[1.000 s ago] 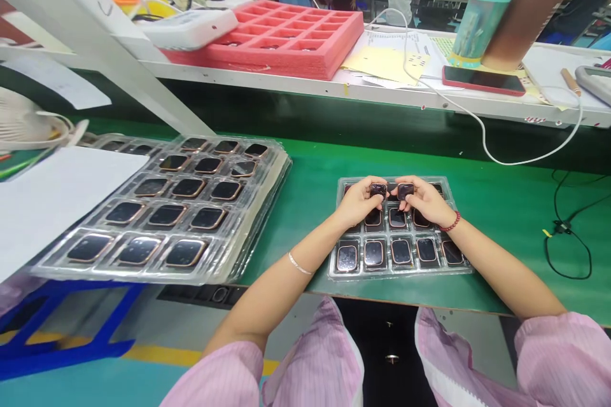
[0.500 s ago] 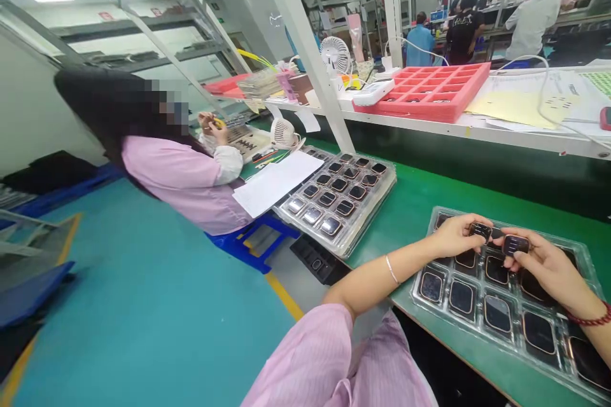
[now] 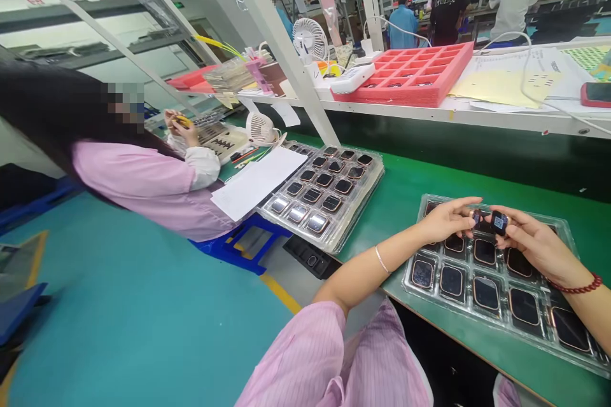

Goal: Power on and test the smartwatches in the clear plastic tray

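Note:
My left hand (image 3: 446, 219) pinches a small dark watch case (image 3: 476, 217) above a clear plastic tray (image 3: 482, 324) on the green belt. My right hand (image 3: 532, 245) grips a second watch case (image 3: 499, 222), turned so a code label on it shows. The two cases are held close together over the tray's far rows. Several more rose-rimmed watch cases (image 3: 485, 293) lie in the tray's pockets below both hands.
A stack of filled clear trays (image 3: 329, 191) and a white sheet (image 3: 260, 181) lie to the left on the belt. A co-worker in a pink coat (image 3: 143, 181) sits beside them. A red foam tray (image 3: 410, 73), papers and a small fan (image 3: 309, 39) stand on the raised shelf.
The view swung left from the tray to take in the co-worker and aisle. Both hands kept their cases above the tray; the right one has turned its case over.

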Action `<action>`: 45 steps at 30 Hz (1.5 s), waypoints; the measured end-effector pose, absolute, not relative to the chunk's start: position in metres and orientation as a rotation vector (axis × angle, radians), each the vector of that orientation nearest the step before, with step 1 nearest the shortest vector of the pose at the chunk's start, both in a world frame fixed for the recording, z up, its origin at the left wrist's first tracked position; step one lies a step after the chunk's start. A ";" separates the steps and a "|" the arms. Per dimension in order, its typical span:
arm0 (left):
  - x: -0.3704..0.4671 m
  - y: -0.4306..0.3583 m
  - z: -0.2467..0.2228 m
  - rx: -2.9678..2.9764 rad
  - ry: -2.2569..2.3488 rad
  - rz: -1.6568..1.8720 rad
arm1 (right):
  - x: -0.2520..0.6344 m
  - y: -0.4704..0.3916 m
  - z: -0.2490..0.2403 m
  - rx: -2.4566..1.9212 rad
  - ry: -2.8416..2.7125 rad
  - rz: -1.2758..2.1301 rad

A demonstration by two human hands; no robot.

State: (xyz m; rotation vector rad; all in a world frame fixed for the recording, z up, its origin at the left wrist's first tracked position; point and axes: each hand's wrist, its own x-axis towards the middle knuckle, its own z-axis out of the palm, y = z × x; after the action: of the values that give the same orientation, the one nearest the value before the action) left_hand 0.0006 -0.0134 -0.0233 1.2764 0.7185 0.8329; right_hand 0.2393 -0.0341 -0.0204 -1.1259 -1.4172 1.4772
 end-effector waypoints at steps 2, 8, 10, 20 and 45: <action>0.000 -0.014 -0.024 1.306 0.703 0.809 | 0.239 -0.034 -0.020 -1.125 -1.489 1.441; -0.001 -0.015 -0.026 1.323 0.650 0.790 | 0.236 -0.034 -0.014 -1.120 -1.600 1.387; -0.001 -0.015 -0.026 1.328 0.646 0.790 | 0.235 -0.035 -0.012 -1.108 -1.601 1.387; -0.003 -0.016 -0.021 1.297 0.685 0.785 | 0.231 -0.036 -0.009 -1.041 -1.567 1.437; -0.003 -0.014 -0.016 1.269 0.806 0.883 | 0.223 -0.032 -0.016 -0.931 -1.438 1.552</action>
State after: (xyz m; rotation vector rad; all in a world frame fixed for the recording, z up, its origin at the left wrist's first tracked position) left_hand -0.0034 -0.0138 -0.0164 1.2692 0.8064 0.8830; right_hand 0.2231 -0.0318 -0.0157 -0.9310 -1.4385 1.5521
